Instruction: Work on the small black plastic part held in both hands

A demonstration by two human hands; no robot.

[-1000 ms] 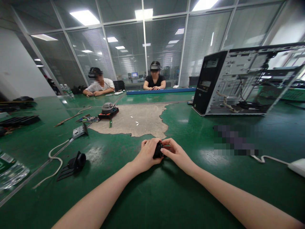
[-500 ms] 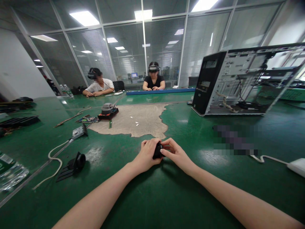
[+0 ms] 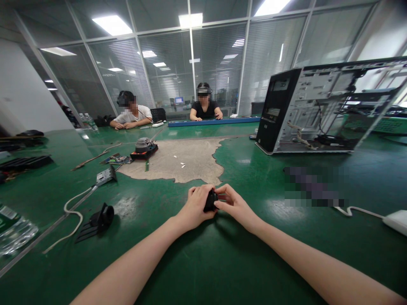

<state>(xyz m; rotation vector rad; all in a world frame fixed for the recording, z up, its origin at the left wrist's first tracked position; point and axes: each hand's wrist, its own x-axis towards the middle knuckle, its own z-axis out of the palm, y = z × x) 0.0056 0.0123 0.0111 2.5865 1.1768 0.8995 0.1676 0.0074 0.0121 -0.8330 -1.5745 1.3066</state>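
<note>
A small black object (image 3: 210, 201) is between my two hands, just in front of the bare beige patch (image 3: 190, 159) of the green table. My left hand (image 3: 199, 204) wraps round it from the left, its back facing up. From the right, my right hand (image 3: 232, 202) pinches the object's edge between thumb and fingers. The object's far and lower sides are hidden by my fingers. To the left lies a black plastic part with a round end (image 3: 101, 218), and beyond it a metal bracket (image 3: 106, 175).
An open computer case (image 3: 305, 110) stands at the right. A heatsink with a fan (image 3: 144, 148) sits back left. A clear bottle (image 3: 15, 231) lies at the left edge. Two people sit across the table behind a blue strip (image 3: 213, 122). A white cable (image 3: 78, 203) runs left.
The person in black across the table has moved one hand outward to the right. My hands and the black object have hardly moved.
</note>
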